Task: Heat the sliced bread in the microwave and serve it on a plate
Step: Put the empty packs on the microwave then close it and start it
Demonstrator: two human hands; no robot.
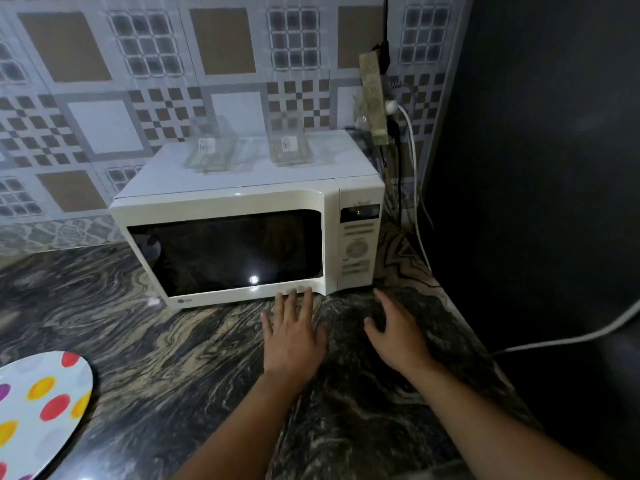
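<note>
Nearest, at the left edge of the dark swirl-veined stone bench (173, 358), lies a white plate with red, yellow and purple dots (38, 410), bare, partly out of view. Both forearms reach forward over the bench. The left hand (294, 337) is spread flat, its straight fingers (289, 301) touching the bottom edge of the microwave door near its right corner. The right hand (398, 336) hovers low just beside it, fingers loose and slightly bent, holding nothing. Behind them stands the cream-white microwave oven (242, 244), door closed, its window dark, so I cannot tell whether the sliced bread is inside. Two clear glass containers (249, 148) sit on top. Farther back, a power strip (375, 98) hangs on the patterned tiled wall (104, 81), a white cable (414, 188) trailing down.
</note>
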